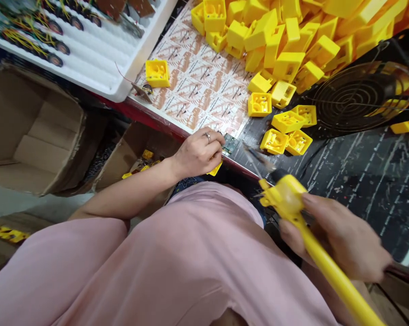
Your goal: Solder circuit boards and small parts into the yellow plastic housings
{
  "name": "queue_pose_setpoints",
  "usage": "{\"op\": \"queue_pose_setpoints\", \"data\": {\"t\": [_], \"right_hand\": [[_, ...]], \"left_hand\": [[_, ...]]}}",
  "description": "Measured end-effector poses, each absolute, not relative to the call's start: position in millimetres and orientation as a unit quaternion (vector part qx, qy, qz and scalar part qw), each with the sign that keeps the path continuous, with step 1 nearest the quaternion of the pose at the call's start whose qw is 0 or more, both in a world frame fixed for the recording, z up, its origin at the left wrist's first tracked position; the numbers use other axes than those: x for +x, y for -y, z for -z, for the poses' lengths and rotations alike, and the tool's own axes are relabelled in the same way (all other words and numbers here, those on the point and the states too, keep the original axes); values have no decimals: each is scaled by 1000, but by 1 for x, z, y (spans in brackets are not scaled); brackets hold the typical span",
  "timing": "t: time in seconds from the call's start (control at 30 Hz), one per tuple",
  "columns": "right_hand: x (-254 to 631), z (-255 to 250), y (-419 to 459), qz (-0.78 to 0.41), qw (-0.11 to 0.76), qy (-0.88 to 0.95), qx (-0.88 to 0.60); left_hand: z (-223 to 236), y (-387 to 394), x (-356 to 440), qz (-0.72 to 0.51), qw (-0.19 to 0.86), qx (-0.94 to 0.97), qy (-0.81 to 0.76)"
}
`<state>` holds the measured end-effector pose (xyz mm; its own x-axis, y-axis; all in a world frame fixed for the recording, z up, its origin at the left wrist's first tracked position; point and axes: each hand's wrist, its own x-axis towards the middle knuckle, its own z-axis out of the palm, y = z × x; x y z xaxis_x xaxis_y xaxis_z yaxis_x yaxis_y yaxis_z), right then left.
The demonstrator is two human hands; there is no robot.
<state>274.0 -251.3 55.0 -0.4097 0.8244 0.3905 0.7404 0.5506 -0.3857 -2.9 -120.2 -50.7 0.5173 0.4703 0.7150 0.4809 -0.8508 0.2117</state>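
My left hand, with a ring on one finger, is closed at the table's front edge. Its fingertips grip a small green circuit board. Part of a yellow plastic housing shows just under that hand; whether the fingers also hold it I cannot tell. On the right, my right hand is wrapped around a yellow soldering gun. Its thin tip points toward the circuit board, a little apart from it and smeared by motion. Several open yellow housings lie beyond the tip.
A big heap of yellow housings covers the back of the table. To the right stands a black fan with a wire guard. A white foam tray holds wired parts at the left. Cardboard boxes sit below the table edge.
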Motion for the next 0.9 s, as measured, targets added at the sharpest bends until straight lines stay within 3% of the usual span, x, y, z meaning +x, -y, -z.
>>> {"op": "queue_pose_setpoints", "data": {"t": [0.27,0.77,0.9], "right_hand": [[241,-43,240,-41,300,856,-420],[239,-59,231,-38,209,906,-367],[245,-67,238,-47,248,874,-416]], "left_hand": [[50,121,-4,400,-6,-875,273],[49,121,-4,391,-4,-877,280],[47,121,-3,387,5,-878,281]]}}
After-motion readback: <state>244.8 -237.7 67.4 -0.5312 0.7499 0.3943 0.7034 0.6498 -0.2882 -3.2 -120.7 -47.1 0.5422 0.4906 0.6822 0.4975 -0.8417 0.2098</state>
